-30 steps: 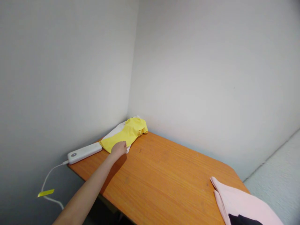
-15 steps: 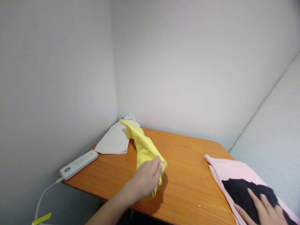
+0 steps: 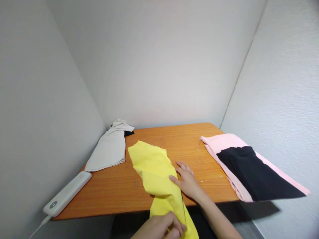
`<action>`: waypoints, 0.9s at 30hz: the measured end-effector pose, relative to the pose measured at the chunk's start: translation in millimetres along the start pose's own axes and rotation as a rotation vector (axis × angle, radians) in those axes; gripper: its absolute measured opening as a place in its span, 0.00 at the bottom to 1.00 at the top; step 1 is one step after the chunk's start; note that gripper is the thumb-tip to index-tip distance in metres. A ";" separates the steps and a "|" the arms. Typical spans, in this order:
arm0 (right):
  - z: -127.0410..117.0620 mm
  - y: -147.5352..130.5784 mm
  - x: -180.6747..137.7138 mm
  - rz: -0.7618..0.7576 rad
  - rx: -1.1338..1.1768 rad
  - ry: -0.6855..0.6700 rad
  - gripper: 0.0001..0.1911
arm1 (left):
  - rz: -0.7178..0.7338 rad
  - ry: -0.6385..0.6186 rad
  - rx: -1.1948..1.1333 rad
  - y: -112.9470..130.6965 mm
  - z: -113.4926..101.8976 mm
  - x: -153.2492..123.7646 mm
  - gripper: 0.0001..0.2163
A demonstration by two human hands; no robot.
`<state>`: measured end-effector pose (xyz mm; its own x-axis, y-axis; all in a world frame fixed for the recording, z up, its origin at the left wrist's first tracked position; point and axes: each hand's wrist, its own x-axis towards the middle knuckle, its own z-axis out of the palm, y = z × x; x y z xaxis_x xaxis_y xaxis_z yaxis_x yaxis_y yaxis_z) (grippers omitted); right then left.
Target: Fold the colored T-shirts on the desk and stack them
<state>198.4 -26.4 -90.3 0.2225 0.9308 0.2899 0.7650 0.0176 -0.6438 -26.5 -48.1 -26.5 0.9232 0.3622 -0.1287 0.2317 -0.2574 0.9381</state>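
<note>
A yellow garment (image 3: pixel 154 171) lies across the middle of the orange wooden table (image 3: pixel 189 141) and hangs over its near edge. My left hand (image 3: pixel 161 228) is at the bottom of the view, closed on the hanging end of the yellow cloth. My right hand (image 3: pixel 186 181) rests on the right edge of the yellow garment, fingers stretched out and flat against the table.
A beige folded garment (image 3: pixel 109 149) lies at the back left with something dark behind it. A white power bank (image 3: pixel 66 193) with a cable sits at the left edge. A pink cloth (image 3: pixel 219 142) with a black garment (image 3: pixel 254 174) on top lies at the right. Walls enclose three sides.
My left hand has pulled the yellow garment from the far left corner off the beige one to the near edge. My right hand has left the black garment and now lies on the yellow one.
</note>
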 end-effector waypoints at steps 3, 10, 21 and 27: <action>8.1 -41.5 6.8 -0.088 0.187 0.004 0.19 | 0.047 0.389 -0.158 3.2 -17.0 -13.1 0.15; -3.7 -131.1 -31.7 -0.621 0.302 -0.476 0.12 | -0.110 1.094 -0.065 -36.1 -69.5 -33.0 0.20; 11.7 -81.1 -18.5 0.043 0.128 -0.033 0.18 | -0.170 0.886 0.141 -61.3 -56.5 -27.8 0.18; 16.9 -134.7 -41.9 -0.330 0.448 -0.503 0.32 | -0.152 0.965 -0.106 -52.8 -57.9 -32.4 0.26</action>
<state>75.8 -61.7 -27.7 -0.3610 0.9041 0.2286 0.4012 0.3719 -0.8371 -86.4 5.6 -53.2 0.2283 0.9733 0.0232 0.2551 -0.0828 0.9634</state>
